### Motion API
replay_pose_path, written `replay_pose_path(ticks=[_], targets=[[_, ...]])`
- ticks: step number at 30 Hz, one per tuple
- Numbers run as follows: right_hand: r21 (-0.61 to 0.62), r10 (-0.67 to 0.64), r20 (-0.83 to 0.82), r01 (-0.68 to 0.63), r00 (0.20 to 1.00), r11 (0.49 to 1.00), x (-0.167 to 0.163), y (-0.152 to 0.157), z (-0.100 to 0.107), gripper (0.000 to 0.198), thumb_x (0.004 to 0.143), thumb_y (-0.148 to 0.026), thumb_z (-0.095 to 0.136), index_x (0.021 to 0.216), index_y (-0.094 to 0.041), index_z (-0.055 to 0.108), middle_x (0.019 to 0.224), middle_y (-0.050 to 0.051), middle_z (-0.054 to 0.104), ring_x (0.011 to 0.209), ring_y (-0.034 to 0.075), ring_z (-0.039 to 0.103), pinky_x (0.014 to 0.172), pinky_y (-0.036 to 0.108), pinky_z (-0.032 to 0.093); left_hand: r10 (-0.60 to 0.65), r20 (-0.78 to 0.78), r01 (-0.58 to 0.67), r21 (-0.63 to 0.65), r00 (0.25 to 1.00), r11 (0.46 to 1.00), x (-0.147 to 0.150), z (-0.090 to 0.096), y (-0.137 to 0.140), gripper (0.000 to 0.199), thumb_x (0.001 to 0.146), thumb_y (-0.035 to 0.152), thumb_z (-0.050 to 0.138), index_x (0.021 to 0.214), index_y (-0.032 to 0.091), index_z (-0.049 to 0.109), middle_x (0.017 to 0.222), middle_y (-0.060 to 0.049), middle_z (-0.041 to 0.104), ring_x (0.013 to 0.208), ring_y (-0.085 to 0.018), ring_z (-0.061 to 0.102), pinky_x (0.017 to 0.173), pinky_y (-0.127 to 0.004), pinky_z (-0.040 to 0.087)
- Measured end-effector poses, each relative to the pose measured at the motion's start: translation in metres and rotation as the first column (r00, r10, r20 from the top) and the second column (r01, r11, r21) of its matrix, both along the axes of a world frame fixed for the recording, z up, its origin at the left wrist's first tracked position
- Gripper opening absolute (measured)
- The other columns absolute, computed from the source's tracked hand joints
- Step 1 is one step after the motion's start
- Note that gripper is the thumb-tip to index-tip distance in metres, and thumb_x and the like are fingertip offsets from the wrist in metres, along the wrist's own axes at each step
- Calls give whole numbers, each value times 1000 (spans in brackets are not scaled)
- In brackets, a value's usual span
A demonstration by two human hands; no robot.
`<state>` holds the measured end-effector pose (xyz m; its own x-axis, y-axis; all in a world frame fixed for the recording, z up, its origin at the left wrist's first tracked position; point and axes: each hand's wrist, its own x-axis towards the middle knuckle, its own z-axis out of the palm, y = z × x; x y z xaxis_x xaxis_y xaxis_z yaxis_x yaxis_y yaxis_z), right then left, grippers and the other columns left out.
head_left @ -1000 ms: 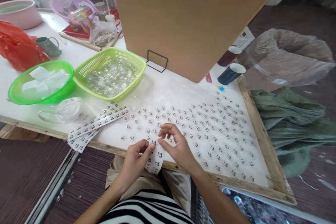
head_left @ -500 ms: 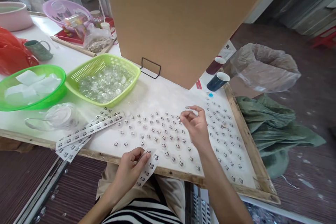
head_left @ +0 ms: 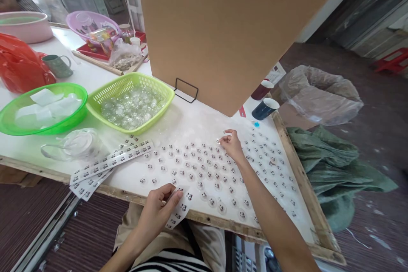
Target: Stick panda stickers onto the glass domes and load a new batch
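While the left hand (head_left: pixel 159 208) grasps a short white paper strip printed with black-and-white pandas (head_left: pixel 181 209) between thumb and fingers, over the table's near edge, the right hand (head_left: pixel 232 146) pinches a small panda-printed piece (head_left: pixel 218 140) at its fingertips, above the work surface. This surface is a white tabletop (head_left: pixel 191 121) bordered by a worn wooden rim (head_left: pixel 295 172); across its near right portion lie many small transparent discs bearing panda prints (head_left: pixel 221 207). Further printed strips (head_left: pixel 123 160) overlap at left, some projecting past the rim. Behind them stand a yellow-green rectangular plastic basket of clear pieces (head_left: pixel 137 129) and a round bright-green plastic bowl of white sheets (head_left: pixel 68 124). An upright brown cardboard panel (head_left: pixel 223 38) occupies the table's far side. Beyond the right rim, a crumpled dark-green cloth (head_left: pixel 334 170), a clear plastic-lined container (head_left: pixel 328 100) and a red plastic stool (head_left: pixel 393 61) occupy the dark reddish-brown floor (head_left: pixel 382 136).
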<state>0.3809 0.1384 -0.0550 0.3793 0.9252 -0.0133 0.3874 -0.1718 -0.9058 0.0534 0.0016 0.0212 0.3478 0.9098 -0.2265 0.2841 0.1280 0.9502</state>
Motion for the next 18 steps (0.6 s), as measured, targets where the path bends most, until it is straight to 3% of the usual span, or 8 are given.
replay_pose_path(ticks=[5, 9, 14, 18], targets=[[-41, -2, 58, 5, 998, 999, 1, 4, -4, 45, 66, -27, 55, 107, -23, 37, 71, -4, 60, 64, 17, 60, 62, 27, 45, -5, -11, 5, 3, 1000, 1000, 0, -2, 2, 42, 92, 51, 50, 67, 18, 46, 64, 3, 37, 62, -12, 36, 54, -22, 28], [-73, 24, 213, -8, 977, 997, -3, 5, -5, 43, 68, -21, 53, 109, -23, 39, 69, -5, 59, 63, 17, 60, 64, 28, 44, -17, -22, 18, 21, 1000, 1000, 0, -3, 3, 42, 93, 51, 49, 67, 18, 45, 64, 3, 37, 63, -13, 37, 56, -22, 29], [-76, 110, 398, -86, 911, 993, -11, 3, -3, 42, 75, -19, 49, 115, -22, 38, 70, -4, 57, 65, 18, 58, 65, 27, 41, -6, -41, 8, 34, 999, 999, 0, -1, 6, 43, 93, 51, 48, 66, 19, 42, 64, 3, 37, 62, -12, 37, 56, -23, 30], [-118, 96, 583, -33, 807, 992, -14, 2, 0, 40, 78, -20, 53, 117, -21, 40, 90, 3, 59, 76, 20, 59, 72, 30, 41, 0, -30, 0, 23, 1000, 1000, 1, 1, 7, 43, 92, 51, 48, 65, 19, 42, 62, 3, 37, 61, -13, 37, 55, -23, 29]])
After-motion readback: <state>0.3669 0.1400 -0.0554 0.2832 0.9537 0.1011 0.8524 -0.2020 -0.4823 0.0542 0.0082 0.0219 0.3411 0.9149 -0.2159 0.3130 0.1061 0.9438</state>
